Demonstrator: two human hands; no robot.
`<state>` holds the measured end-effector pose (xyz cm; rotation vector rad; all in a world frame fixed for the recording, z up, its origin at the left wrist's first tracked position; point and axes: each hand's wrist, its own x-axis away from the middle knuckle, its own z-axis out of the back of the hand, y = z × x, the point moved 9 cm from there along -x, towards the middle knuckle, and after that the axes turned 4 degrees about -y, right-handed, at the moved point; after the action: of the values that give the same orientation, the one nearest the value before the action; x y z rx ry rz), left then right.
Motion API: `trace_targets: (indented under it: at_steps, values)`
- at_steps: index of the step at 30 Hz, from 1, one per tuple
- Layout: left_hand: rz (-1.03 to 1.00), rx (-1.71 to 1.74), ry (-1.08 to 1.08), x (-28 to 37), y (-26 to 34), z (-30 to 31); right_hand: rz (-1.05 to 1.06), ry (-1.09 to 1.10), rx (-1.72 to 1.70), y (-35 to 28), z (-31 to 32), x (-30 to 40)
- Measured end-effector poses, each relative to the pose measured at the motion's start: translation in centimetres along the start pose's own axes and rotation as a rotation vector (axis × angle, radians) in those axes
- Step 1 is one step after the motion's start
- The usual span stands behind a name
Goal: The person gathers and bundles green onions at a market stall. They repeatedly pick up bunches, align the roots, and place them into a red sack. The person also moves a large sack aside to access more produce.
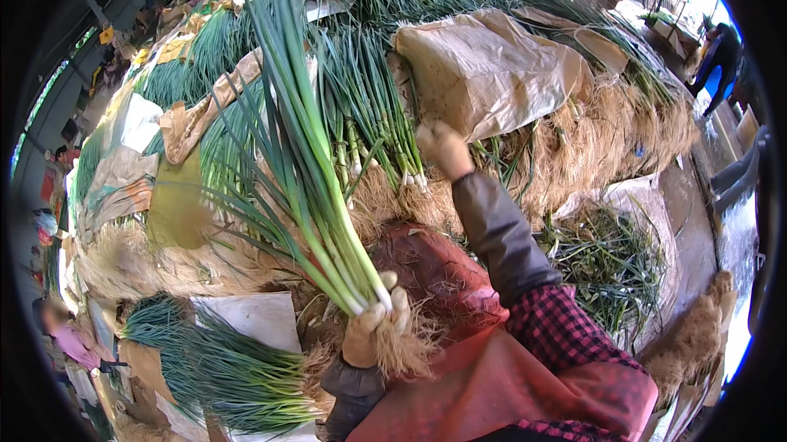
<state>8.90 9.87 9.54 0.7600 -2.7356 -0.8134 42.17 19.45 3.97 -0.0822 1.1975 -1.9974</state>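
Observation:
My left hand (376, 322), in a pale glove, grips a bunch of green onions (320, 196) near their white ends; stringy roots hang below the fingers and long green leaves slant up and left. My right hand (444, 148), gloved and blurred, is raised at the edge of a brown paper sheet (492, 70), beside more green onions (375, 98) lying on the big pile. Whether it touches the paper or holds anything cannot be told. A red apron (492, 380) covers my lap.
Long rows of green onions with tan roots (590, 141) stretch ahead. A sorted stack (258, 368) lies on white sheeting at lower left, and loose leaf scraps (602, 257) lie on a sheet at right. Other people work at far left; a person (719, 64) bends at upper right.

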Motion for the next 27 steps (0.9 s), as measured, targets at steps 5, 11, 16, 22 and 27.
trace_targets:
  at_steps: [5,11,16,22,27]
  values:
    - [0.064,0.079,0.025,-2.9,-2.8,4.2,-0.162,-0.231,0.391,1.1,-5.9,5.2]
    - [0.021,0.078,0.050,-0.6,-3.7,6.1,-0.154,-0.113,0.011,-2.9,3.4,4.7]
    - [0.071,0.155,0.067,-1.4,-6.5,4.1,-0.167,-0.192,-0.060,-3.4,4.6,10.1]
    - [0.153,0.225,0.116,-0.7,-7.6,4.4,-0.171,-0.197,0.200,0.8,-5.4,5.2]
    - [0.112,0.155,0.175,1.0,-5.4,5.5,-0.242,-0.147,-0.096,-1.1,-0.2,2.8]
